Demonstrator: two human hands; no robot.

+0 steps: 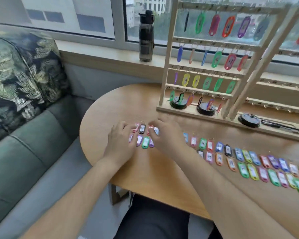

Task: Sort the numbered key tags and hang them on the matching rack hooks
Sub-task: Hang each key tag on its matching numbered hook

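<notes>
Coloured numbered key tags lie in two rows across the wooden table, running from its left end to the right edge. A wooden rack with several rows of hooks stands at the back, many tags hanging on it. My left hand lies flat on the tags at the left end, fingers spread over pink and purple ones. My right hand rests beside it, fingertips touching a white and a red tag. A black tag and a green tag show between the hands.
A dark water bottle stands on the windowsill. Round black lids sit on the rack's base. A second rack leans at the right. A grey sofa with a leaf-print cushion is at the left.
</notes>
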